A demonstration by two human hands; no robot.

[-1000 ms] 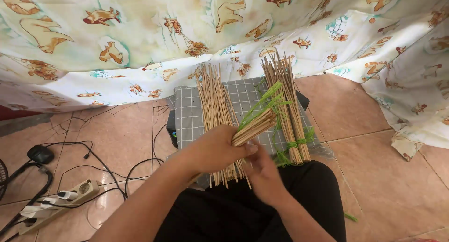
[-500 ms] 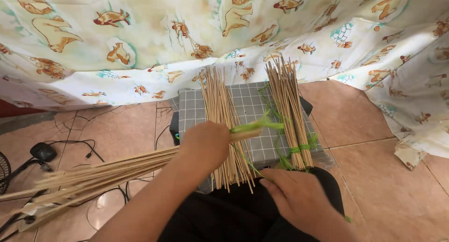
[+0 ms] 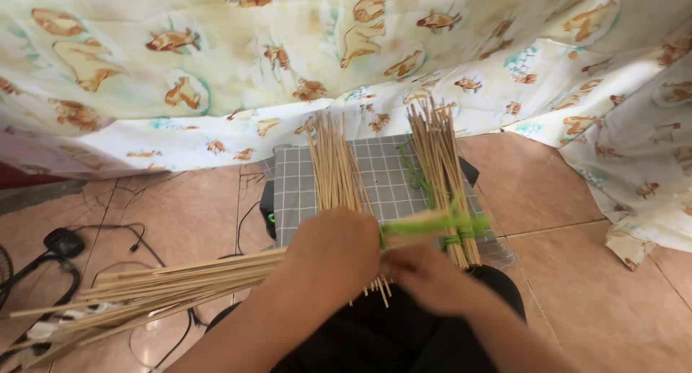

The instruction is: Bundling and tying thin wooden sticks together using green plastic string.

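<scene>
My left hand [image 3: 333, 256] grips a long bundle of thin bamboo sticks [image 3: 166, 290] that lies sideways and fans out to the left over the floor. A green strip [image 3: 425, 225] sticks out from the bundle's right end. My right hand [image 3: 425, 276] is closed just right of the left hand, touching the bundle's end near the green strip. Beyond the hands, a loose pile of sticks [image 3: 333, 167] and a second bundle tied with green strips [image 3: 445, 178] lie on a grey checked cloth [image 3: 386, 175] covering a dark box.
A patterned cloth with animal prints [image 3: 346, 63] hangs across the back and down the right side. Black cables and a power strip [image 3: 54, 322] lie on the tiled floor at the left. My dark-clothed lap [image 3: 375, 337] fills the bottom centre.
The bundle in my left hand has swung from pointing up-right to lying sideways, its long end fanning left. My right hand dropped back, then returned to the bundle's end.
</scene>
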